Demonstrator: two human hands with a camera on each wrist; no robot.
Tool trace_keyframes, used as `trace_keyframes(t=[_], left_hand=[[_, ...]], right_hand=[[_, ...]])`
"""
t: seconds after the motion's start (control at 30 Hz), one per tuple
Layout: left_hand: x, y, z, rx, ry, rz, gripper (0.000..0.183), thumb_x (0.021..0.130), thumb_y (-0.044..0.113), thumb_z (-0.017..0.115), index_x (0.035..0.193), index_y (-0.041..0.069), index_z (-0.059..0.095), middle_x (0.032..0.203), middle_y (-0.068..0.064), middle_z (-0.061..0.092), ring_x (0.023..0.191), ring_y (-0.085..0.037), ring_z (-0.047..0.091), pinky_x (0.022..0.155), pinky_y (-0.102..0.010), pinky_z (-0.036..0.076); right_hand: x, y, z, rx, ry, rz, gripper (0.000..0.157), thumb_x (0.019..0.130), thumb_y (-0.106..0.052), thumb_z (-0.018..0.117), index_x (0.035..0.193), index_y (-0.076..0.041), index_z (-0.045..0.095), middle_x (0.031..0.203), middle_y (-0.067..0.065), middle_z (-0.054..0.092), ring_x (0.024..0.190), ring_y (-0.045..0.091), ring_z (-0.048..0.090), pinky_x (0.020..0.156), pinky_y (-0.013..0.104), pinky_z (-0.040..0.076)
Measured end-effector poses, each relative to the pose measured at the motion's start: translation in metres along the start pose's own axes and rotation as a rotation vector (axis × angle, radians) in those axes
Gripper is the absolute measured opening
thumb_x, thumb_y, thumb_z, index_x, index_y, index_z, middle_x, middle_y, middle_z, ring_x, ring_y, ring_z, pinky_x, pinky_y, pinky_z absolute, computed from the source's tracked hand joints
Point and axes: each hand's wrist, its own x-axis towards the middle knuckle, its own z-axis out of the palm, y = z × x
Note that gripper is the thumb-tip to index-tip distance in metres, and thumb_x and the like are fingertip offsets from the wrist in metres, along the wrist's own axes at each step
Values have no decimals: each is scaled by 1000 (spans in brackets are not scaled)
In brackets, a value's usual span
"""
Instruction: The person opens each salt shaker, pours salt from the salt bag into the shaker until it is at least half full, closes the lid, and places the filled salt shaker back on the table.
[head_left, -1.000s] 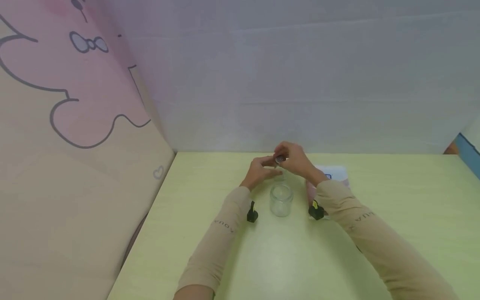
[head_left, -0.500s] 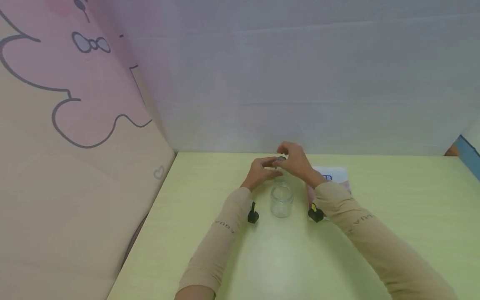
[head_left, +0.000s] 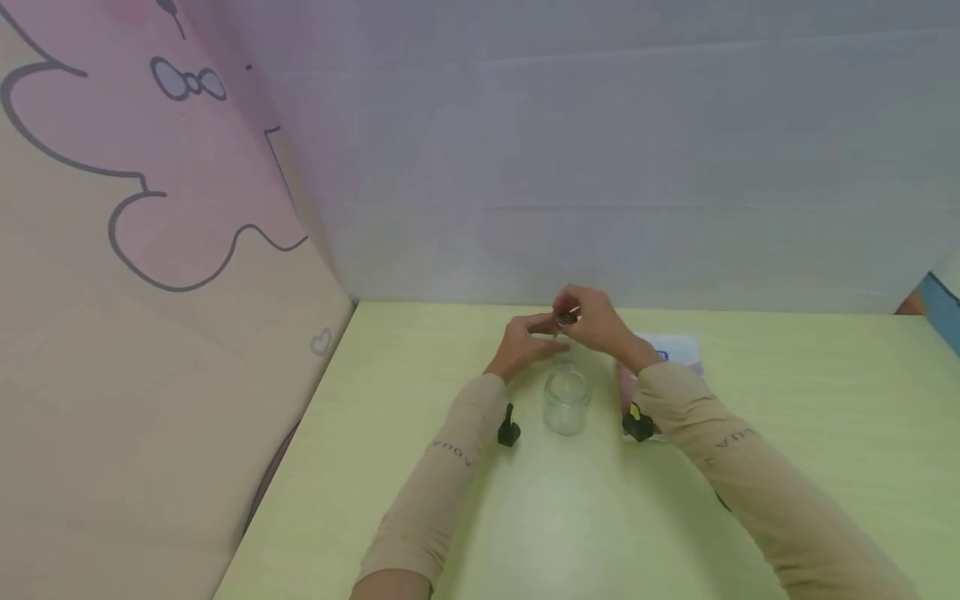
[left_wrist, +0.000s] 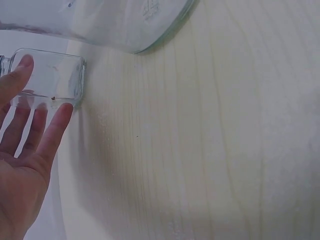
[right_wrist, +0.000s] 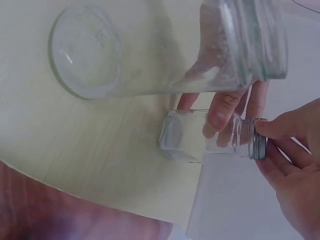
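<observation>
My left hand (head_left: 521,343) holds a small clear square glass bottle (right_wrist: 192,135) upright near the table's back edge, with the thumb on one side and fingers on the other. My right hand (head_left: 596,321) pinches the silver screw lid (right_wrist: 260,140) at the bottle's mouth between thumb and fingers. In the right wrist view the lid sits on the neck; how tightly it fits cannot be seen. Just in front of the hands stands a larger clear glass jar (head_left: 566,408), its mouth uncovered and no hand on it.
A white and pink packet (head_left: 678,350) lies partly beneath the right forearm. Black wrist cameras sit at the left wrist (head_left: 509,429) and right wrist (head_left: 637,423). A pale curtain (head_left: 600,167) hangs behind the table, and a patterned cloth (head_left: 187,350) borders it on the left.
My right fingers lifted partly off the lid half a second ago and now pinch it again. The left hand stays on the bottle, and the jar has kept its place.
</observation>
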Motion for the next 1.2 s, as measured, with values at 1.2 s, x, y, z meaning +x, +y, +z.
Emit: trace_keyframes(t=[1.2], left_hand=[[-5,-2,-1,-24,-3,19,55,72,13,83,124,13,63,116,1,66,100,-12,63,78,-24,54]], right_hand=[[-9,-5,11,-120,99,97,26,81,-5,72,97,9,57,88,20,60,81,30,57,71,39,50]])
